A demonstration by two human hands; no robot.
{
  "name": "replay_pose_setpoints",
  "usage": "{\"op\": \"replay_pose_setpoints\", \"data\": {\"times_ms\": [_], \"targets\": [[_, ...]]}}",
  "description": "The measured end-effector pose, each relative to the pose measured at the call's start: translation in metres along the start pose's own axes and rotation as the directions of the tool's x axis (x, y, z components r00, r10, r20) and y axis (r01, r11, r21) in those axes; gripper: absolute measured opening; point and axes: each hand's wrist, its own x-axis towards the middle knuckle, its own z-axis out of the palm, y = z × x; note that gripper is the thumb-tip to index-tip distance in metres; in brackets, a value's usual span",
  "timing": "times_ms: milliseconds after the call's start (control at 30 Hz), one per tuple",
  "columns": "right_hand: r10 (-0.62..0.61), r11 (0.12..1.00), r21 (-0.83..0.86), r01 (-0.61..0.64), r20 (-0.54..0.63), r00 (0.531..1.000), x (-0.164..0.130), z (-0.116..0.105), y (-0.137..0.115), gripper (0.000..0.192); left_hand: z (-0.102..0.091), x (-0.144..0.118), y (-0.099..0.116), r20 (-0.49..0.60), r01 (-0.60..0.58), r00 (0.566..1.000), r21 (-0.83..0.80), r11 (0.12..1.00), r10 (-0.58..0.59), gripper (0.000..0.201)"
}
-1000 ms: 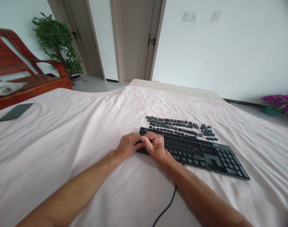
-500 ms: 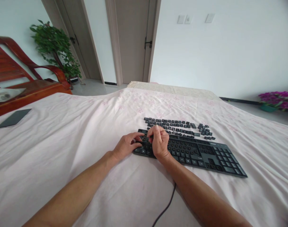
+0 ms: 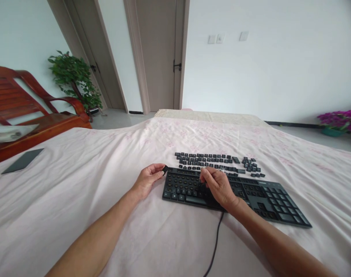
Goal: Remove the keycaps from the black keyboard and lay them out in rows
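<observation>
keycap [image 3: 165, 168], small and black, pinched between thumb and forefinger of the left hand [image 3: 145, 181], right at the far-left corner of the keyboard [image 3: 254, 197]; touching or not, impossible to tell. keyboard askew on pale pink cloth [image 3: 85, 192], rightward of the left fingertips, partly beneath the right hand [image 3: 218, 188]. right fingers curled in, apparently around a thin pale wire [image 3: 223, 170], mostly hidden by the knuckles. in the way: right hand and wrist, across the middle keys. bare key sockets [image 3: 175, 180] left of the right fingers. loose keycaps [image 3: 206, 159] in rows just beyond them, smaller cluster [image 3: 249, 165] farther right. black cable [image 3: 216, 242] on the near side. dark flat slab [image 3: 23, 161] well left of the left fingers, wooden chair [image 3: 8, 100] and leafy plant [image 3: 70, 73] beyond; purple flowers [image 3: 340, 120] far right.
</observation>
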Motion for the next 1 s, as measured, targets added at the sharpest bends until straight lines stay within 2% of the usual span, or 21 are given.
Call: {"op": "replay_pose_setpoints", "data": {"times_ms": [67,133,200,267,333,367,500,600,733,1000], "targets": [[-0.004,1.000,-0.024,0.004,0.002,1.000,-0.004,-0.004,0.004,0.047,0.002,0.002,-0.002,-0.023,-0.064,0.997,0.132,0.989,0.067,0.036],[-0.005,1.000,-0.019,0.005,-0.022,1.000,-0.006,-0.005,0.008,0.048,0.003,0.005,-0.002,-0.070,-0.150,0.980,0.346,0.926,0.185,0.031],[-0.002,1.000,-0.003,0.002,-0.053,0.999,-0.008,-0.005,0.010,0.048,0.001,0.008,-0.002,-0.084,-0.237,0.936,0.571,0.786,0.343,0.029],[-0.001,1.000,0.008,0.002,-0.077,0.997,-0.009,-0.004,0.012,0.048,-0.002,0.009,-0.001,-0.027,-0.304,0.883,0.729,0.614,0.469,0.032],[-0.010,1.000,0.010,0.011,-0.084,0.996,-0.010,-0.005,0.013,0.048,-0.006,0.010,0.000,0.050,-0.332,0.863,0.806,0.490,0.503,0.040],[-0.017,1.000,0.007,0.018,-0.080,0.997,-0.010,-0.005,0.013,0.048,-0.008,0.009,0.000,0.071,-0.330,0.869,0.820,0.468,0.489,0.044],[-0.026,1.000,-0.017,0.025,-0.076,0.997,-0.012,-0.007,0.012,0.048,-0.016,0.006,0.002,0.052,-0.268,0.925,0.794,0.546,0.378,0.050],[-0.015,1.000,-0.017,0.013,-0.097,0.995,-0.013,-0.008,0.012,0.047,-0.022,0.006,0.008,-0.010,-0.214,0.933,0.790,0.574,0.361,0.042],[-0.018,1.000,-0.023,0.016,-0.104,0.994,-0.013,-0.008,0.012,0.047,-0.028,0.013,0.013,-0.083,-0.123,0.935,0.835,0.536,0.344,0.026],[-0.038,0.999,-0.035,0.035,-0.082,0.996,-0.012,-0.008,0.011,0.047,-0.024,0.023,0.008,-0.038,-0.080,0.972,0.875,0.477,0.233,0.016]]}}
